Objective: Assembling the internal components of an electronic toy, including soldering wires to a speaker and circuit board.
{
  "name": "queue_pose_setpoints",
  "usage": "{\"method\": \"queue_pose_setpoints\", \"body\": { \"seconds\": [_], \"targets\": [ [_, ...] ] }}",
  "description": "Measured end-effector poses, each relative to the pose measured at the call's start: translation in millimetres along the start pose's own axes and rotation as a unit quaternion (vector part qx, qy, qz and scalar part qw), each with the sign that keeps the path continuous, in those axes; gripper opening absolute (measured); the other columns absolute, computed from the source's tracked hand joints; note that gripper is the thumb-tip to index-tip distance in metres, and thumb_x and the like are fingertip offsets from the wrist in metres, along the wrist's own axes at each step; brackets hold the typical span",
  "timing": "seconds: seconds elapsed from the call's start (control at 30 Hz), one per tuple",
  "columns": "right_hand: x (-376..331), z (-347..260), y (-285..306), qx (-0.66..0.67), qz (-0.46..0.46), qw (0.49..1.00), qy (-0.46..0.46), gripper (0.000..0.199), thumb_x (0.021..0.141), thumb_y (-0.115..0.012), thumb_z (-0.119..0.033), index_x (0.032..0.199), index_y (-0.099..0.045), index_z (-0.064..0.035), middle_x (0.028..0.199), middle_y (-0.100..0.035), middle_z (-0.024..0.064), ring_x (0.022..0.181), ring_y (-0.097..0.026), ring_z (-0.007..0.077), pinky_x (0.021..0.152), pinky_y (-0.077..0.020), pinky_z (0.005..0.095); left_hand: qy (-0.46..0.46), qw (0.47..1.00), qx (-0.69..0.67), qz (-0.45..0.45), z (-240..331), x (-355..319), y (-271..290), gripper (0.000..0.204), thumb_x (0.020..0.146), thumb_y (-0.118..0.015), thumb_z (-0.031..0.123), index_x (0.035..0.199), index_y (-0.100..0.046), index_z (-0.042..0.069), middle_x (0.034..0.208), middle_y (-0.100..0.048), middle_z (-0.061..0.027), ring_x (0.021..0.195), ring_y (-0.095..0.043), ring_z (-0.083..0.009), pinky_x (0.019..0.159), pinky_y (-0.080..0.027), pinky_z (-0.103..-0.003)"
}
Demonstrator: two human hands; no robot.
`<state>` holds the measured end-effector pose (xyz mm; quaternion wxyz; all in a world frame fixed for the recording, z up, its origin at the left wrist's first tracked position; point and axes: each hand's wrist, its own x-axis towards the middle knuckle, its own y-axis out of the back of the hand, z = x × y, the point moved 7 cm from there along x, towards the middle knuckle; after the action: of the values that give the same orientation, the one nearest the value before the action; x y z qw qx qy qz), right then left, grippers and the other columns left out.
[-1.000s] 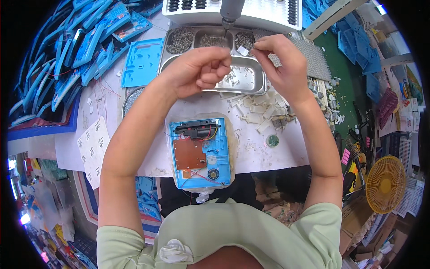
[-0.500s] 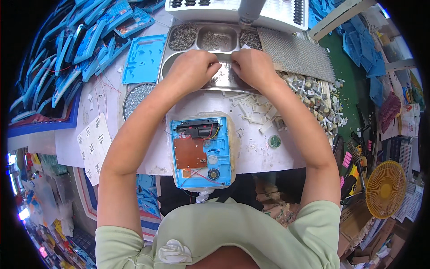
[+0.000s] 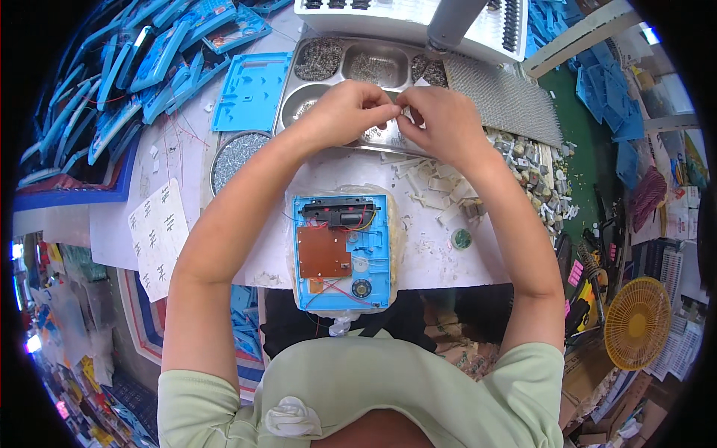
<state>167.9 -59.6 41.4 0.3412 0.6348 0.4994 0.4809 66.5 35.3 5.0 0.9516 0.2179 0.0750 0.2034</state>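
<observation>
Above a metal compartment tray (image 3: pixel 286 112) at the far side of the table, my left hand (image 3: pixel 349 114) and my right hand (image 3: pixel 442 123) meet fingertip to fingertip. Each has thumb and fingers closed in a pinch; anything between them is too small to make out. Small metal parts (image 3: pixel 320 60) lie in the tray's compartments, and my hands partly cover the front one. Nearer to me, an open blue plastic housing (image 3: pixel 379 263) rests on a wrapped pad. Inside it are a brown circuit board (image 3: pixel 321 252), a black mechanism, a round speaker (image 3: pixel 361 288) and thin wires.
A round dish of silvery bits (image 3: pixel 237 160) and a blue panel (image 3: pixel 250 91) stand to the left, near piled blue housings (image 3: pixel 157 63). White plastic pieces (image 3: pixel 429 187) and small motors (image 3: pixel 534 175) lie at right. A grey post (image 3: pixel 454 24) rises behind the tray.
My hands, apart over the front compartment before, have come together at the fingertips. My left hand moved right. The whole view has shifted slightly.
</observation>
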Motion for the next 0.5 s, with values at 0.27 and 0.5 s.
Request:
{"method": "queue_pose_setpoints", "body": {
  "seconds": [0.27,0.5],
  "targets": [
    [-25,25,-15,0.508,-0.103,0.824,-0.228,0.041,0.1,-0.06,-0.038,0.089,-0.068,0.0003,0.066,-0.055,-0.0032,0.065,-0.051,0.0044,0.056,-0.0405,0.0245,-0.131,0.986,0.059,0.088,40,-23,0,0.019,0.091,-0.071,0.017,0.098,-0.07,-0.001,0.075,-0.065,0.0,0.066,-0.053,-0.0058,0.062,-0.044,-0.025],
    [-22,24,-7,0.446,-0.023,0.882,-0.151,0.042,0.102,-0.055,-0.037,0.082,-0.063,-0.0006,0.066,-0.05,-0.003,0.064,-0.044,0.0075,0.057,-0.0374,0.0272,-0.06,0.993,-0.101,0.025,29,-17,-4,0.02,0.093,-0.071,0.023,0.094,-0.074,0.003,0.076,-0.069,-0.0015,0.059,-0.055,-0.0066,0.053,-0.043,-0.025]
  ]
}}
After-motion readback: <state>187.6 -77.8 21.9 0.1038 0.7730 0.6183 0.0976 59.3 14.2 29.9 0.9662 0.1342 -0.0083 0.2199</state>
